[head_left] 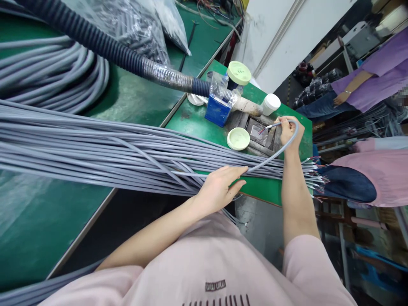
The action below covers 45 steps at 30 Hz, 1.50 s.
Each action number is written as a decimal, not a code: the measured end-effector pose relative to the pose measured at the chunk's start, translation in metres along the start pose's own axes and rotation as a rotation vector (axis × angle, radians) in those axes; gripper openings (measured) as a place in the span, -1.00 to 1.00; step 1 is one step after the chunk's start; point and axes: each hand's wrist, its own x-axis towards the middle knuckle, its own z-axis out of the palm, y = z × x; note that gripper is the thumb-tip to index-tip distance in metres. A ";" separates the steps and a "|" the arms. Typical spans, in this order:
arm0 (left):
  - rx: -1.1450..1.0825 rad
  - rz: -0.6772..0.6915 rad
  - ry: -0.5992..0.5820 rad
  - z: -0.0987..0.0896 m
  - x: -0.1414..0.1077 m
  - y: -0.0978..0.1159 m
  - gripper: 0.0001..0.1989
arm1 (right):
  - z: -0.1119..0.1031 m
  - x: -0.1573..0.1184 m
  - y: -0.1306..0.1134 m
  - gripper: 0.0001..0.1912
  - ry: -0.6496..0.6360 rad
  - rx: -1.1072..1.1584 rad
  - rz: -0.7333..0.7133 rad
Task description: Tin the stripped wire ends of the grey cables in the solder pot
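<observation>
My right hand (289, 132) pinches a grey cable (276, 154) close to its stripped end, whose thin coloured wires point left over a small square metal pot (259, 131). The cable loops back from that hand down to my left hand (221, 185). Fingers stretched and thumb apart, my left hand rests on the cable at the near edge of a long bundle of grey cables (134, 157). An open round tub (238, 139) with pale contents stands left of the pot. The nozzle of a ribbed hose (248, 105) lies just behind the pot.
Behind the nozzle are a blue box (218, 109), a jar with a pale green lid (239, 73) and a white tub (270, 104). Coiled grey cable (86, 80) and plastic bags (137, 32) occupy the back left. Two people stand at the right, one in purple (382, 68), one in pink.
</observation>
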 end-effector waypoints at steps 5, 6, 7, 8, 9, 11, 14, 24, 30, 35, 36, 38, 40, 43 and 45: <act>0.011 -0.019 -0.013 0.001 0.002 -0.002 -0.67 | 0.006 0.002 0.009 -0.81 -0.026 -0.039 0.015; 0.008 -0.027 -0.018 0.002 0.002 -0.002 -0.66 | 0.007 0.002 0.010 -0.81 -0.036 -0.054 0.023; 0.003 -0.040 -0.028 0.002 0.002 -0.002 -0.66 | 0.008 0.003 0.011 -0.81 -0.046 -0.063 0.032; -0.007 -0.059 -0.039 0.001 0.002 -0.002 -0.66 | 0.008 0.003 0.010 -0.81 -0.053 -0.064 0.037; -0.025 -0.082 -0.052 0.000 0.001 -0.002 -0.66 | 0.007 0.003 0.007 -0.81 -0.054 -0.055 0.041; -0.095 -0.139 -0.082 -0.002 0.001 -0.001 -0.68 | 0.000 -0.001 -0.009 -0.80 -0.022 -0.024 0.040; -0.297 -0.262 -0.136 -0.005 0.003 0.003 -0.71 | -0.021 -0.021 -0.054 -0.78 0.040 0.002 -0.005; -1.420 -0.808 -0.071 0.035 0.006 0.008 -0.51 | -0.041 -0.189 -0.156 -0.65 -0.072 0.149 -0.251; -1.150 -0.710 -0.103 0.039 -0.010 0.014 -0.67 | -0.070 -0.227 -0.133 -0.53 -0.271 0.047 0.130; -0.910 -0.586 -0.156 0.038 -0.017 0.019 -0.65 | -0.074 -0.224 -0.145 -0.81 -0.542 0.033 0.240; -0.892 -0.582 -0.164 0.038 -0.018 0.019 -0.64 | -0.070 -0.224 -0.148 -0.79 -0.567 0.018 0.238; -0.875 -0.584 -0.164 0.037 -0.019 0.020 -0.62 | -0.063 -0.227 -0.153 -0.68 -0.577 0.015 0.251; -0.861 -0.593 -0.152 0.035 -0.019 0.021 -0.61 | -0.058 -0.230 -0.154 -0.66 -0.570 0.040 0.259; -0.850 -0.610 -0.146 0.034 -0.021 0.021 -0.59 | -0.056 -0.236 -0.151 -0.74 -0.571 0.052 0.262; -0.869 -0.630 -0.145 0.034 -0.021 0.020 -0.58 | -0.056 -0.239 -0.148 -0.77 -0.573 0.059 0.270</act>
